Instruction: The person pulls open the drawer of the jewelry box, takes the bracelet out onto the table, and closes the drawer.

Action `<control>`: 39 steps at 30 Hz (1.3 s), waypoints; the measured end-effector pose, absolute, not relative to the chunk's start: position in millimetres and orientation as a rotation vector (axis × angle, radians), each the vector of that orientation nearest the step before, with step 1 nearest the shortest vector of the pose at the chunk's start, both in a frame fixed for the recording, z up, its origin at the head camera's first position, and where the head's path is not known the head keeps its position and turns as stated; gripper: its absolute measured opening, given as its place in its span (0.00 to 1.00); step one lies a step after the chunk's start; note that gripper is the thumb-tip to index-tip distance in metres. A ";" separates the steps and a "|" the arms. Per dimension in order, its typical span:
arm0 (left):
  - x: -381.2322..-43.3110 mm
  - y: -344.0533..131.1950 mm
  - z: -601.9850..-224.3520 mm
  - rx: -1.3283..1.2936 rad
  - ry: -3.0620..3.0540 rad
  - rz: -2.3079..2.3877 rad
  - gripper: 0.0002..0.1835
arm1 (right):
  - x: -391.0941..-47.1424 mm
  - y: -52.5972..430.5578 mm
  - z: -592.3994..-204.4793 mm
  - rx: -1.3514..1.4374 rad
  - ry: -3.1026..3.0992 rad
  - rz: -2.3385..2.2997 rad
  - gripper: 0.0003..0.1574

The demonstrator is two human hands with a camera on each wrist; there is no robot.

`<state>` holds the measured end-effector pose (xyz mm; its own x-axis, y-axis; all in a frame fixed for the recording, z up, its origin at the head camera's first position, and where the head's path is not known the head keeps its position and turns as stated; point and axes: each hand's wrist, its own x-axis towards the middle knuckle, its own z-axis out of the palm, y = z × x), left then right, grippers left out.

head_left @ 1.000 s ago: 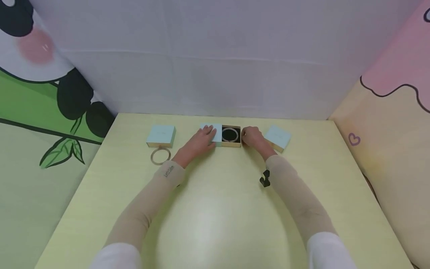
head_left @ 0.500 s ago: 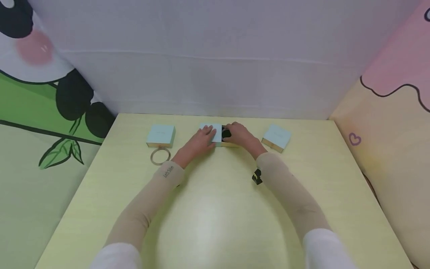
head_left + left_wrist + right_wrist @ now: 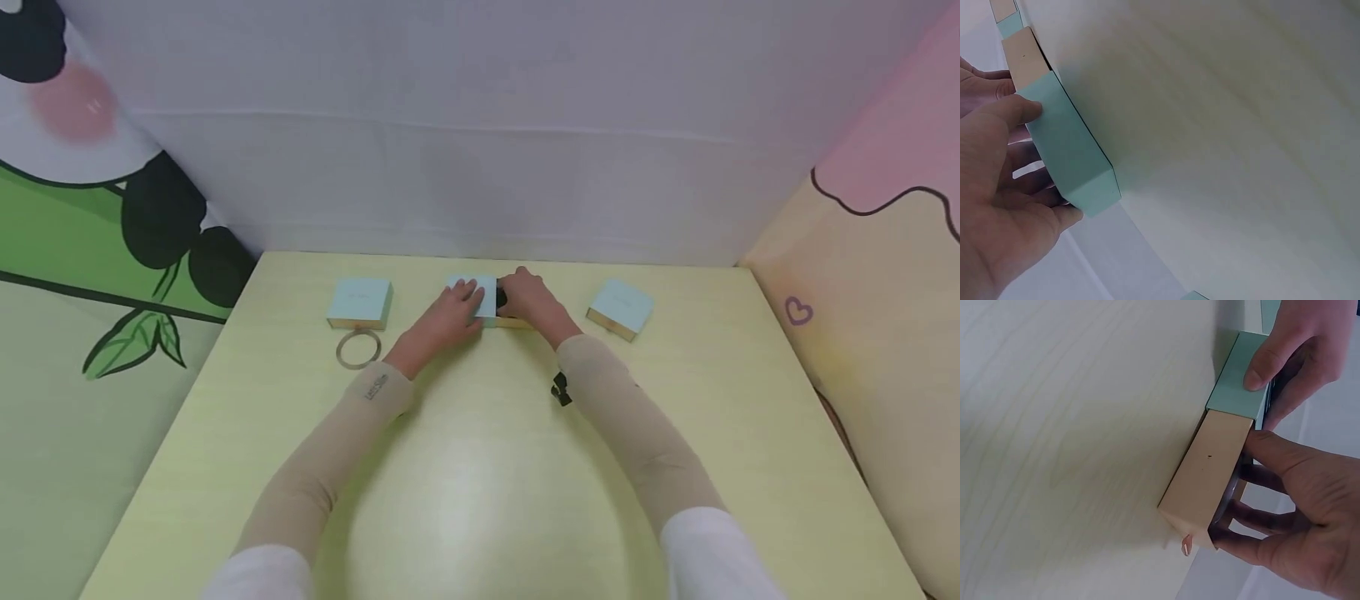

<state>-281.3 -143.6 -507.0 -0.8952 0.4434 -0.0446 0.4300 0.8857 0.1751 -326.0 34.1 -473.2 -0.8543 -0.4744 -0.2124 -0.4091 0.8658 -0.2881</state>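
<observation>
In the head view, a pale blue slide box point(image 3: 486, 287) lies at the middle of the table's back, its tan drawer point(image 3: 1205, 465) pulled out to the right. My left hand point(image 3: 446, 318) holds the blue sleeve point(image 3: 1072, 140), thumb against its front side and fingers spread over the top. The bent fingers of my right hand point(image 3: 528, 300) reach down into the black-lined drawer. A greyish curved edge of a bangle point(image 3: 1230, 495) shows among those fingers in the right wrist view; the rest is hidden. A small ribbon tab point(image 3: 1187, 545) sticks out of the drawer's end.
A closed blue box point(image 3: 360, 302) stands on the left, with another bangle point(image 3: 339, 350) lying in front of it. To the right sits a second closed box point(image 3: 621, 307), turned at an angle. A pale wall point(image 3: 480, 183) rises behind the table's back edge.
My right hand has moved left from the drawer's right end, over the drawer and in among its contents, covering the bangle seen there before. My left hand stays on the sleeve.
</observation>
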 end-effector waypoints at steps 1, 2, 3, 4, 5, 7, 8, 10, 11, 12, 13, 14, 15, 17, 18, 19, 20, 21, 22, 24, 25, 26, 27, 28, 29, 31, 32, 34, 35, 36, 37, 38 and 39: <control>-280.4 -144.1 -506.6 0.683 2.970 0.237 0.33 | -325.6 33.4 -472.5 -0.671 2.759 -0.345 0.31; -279.5 -144.6 -506.3 0.677 2.969 0.234 0.33 | -325.4 32.6 -472.1 -0.674 2.757 -0.346 0.31; -279.1 -145.2 -506.3 0.676 2.969 0.231 0.33 | -325.2 31.8 -472.2 -0.668 2.755 -0.344 0.31; -279.3 -145.9 -507.1 0.681 2.971 0.231 0.33 | -325.2 31.5 -472.7 -0.661 2.756 -0.344 0.32; -279.4 -146.1 -507.5 0.684 2.970 0.234 0.33 | -325.1 31.3 -473.3 -0.652 2.760 -0.342 0.33; -280.1 -146.4 -508.2 0.698 2.973 0.243 0.33 | -324.8 30.8 -474.0 -0.645 2.765 -0.314 0.32; -280.3 -146.5 -508.1 0.701 2.973 0.252 0.33 | -324.6 30.3 -474.0 -0.648 2.768 -0.297 0.31; -280.2 -147.1 -507.6 0.702 2.976 0.257 0.33 | -323.8 29.1 -473.5 -0.658 2.766 -0.278 0.30; -279.9 -147.4 -507.0 0.699 2.978 0.255 0.33 | -323.5 28.6 -473.1 -0.669 2.763 -0.271 0.29; -279.6 -147.9 -506.5 0.696 2.980 0.254 0.33 | -323.3 28.2 -472.7 -0.679 2.759 -0.264 0.29; -279.1 -148.4 -505.8 0.692 2.983 0.252 0.33 | -323.3 27.9 -472.2 -0.689 2.758 -0.259 0.28; -278.8 -148.8 -505.2 0.689 2.984 0.246 0.33 | -323.6 28.0 -471.8 -0.684 2.759 -0.267 0.29; -278.7 -149.0 -504.8 0.688 2.984 0.246 0.33 | -323.8 28.4 -471.1 -0.668 2.757 -0.281 0.29; -278.8 -148.7 -504.1 0.689 2.981 0.252 0.33 | -324.8 30.1 -469.4 -0.636 2.757 -0.293 0.31; -278.9 -148.2 -504.0 0.689 2.979 0.260 0.33 | -325.1 31.3 -468.4 -0.618 2.753 -0.297 0.32; -279.1 -147.6 -504.1 0.686 2.978 0.266 0.33 | -325.3 32.6 -467.3 -0.602 2.748 -0.306 0.33; -279.3 -147.0 -504.4 0.684 2.977 0.273 0.33 | -325.3 34.1 -465.9 -0.585 2.741 -0.317 0.35; -279.4 -146.5 -505.0 0.685 2.978 0.271 0.33 | -324.8 35.8 -464.6 -0.577 2.733 -0.323 0.37; -279.5 -146.1 -505.8 0.691 2.979 0.254 0.33 | -324.2 37.4 -463.6 -0.577 2.728 -0.323 0.39; -279.4 -145.8 -507.5 0.704 2.982 0.215 0.33 | -321.5 41.1 -461.8 -0.587 2.721 -0.327 0.41; -279.1 -145.8 -508.5 0.713 2.985 0.198 0.33 | -319.6 42.7 -461.0 -0.601 2.723 -0.332 0.42; -278.8 -145.9 -509.2 0.722 2.987 0.179 0.33 | -317.3 44.4 -460.3 -0.619 2.726 -0.337 0.43; -278.6 -146.0 -509.8 0.733 2.989 0.157 0.33 | -314.5 45.9 -459.8 -0.641 2.729 -0.346 0.42; -278.3 -146.1 -510.0 0.741 2.992 0.145 0.33 | -311.4 47.1 -459.2 -0.670 2.732 -0.353 0.41; -278.1 -146.3 -510.0 0.745 2.993 0.135 0.33 | -307.9 48.3 -458.8 -0.703 2.734 -0.362 0.40; -277.6 -146.5 -509.3 0.742 2.993 0.118 0.33 | -300.0 49.7 -458.7 -0.792 2.737 -0.359 0.37; -277.4 -146.6 -508.8 0.738 2.992 0.111 0.33 | -295.6 50.3 -459.0 -0.831 2.734 -0.363 0.36; -276.9 -146.8 -507.7 0.736 2.986 0.101 0.33 | -286.5 51.5 -461.1 -0.899 2.724 -0.371 0.35; -276.6 -146.9 -507.2 0.733 2.979 0.098 0.33 | -281.8 52.1 -462.6 -0.917 2.721 -0.369 0.34; -276.1 -147.1 -506.5 0.728 2.972 0.102 0.33 | -277.1 52.6 -464.2 -0.936 2.715 -0.372 0.34; -275.9 -147.1 -505.6 0.725 2.968 0.113 0.33 | -272.5 53.1 -465.5 -0.945 2.704 -0.383 0.34; -275.5 -147.3 -504.7 0.722 2.962 0.120 0.33 | -268.1 53.6 -467.0 -0.947 2.691 -0.402 0.34; -275.1 -147.4 -503.9 0.719 2.957 0.122 0.33 | -264.0 53.8 -468.4 -0.956 2.679 -0.416 0.34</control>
<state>-275.1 -147.4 -503.9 -0.8842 0.4612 -0.0743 0.4536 0.8856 0.1001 -264.0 53.8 -468.4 -0.7476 -0.6467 -0.1510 -0.5705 0.7418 -0.3525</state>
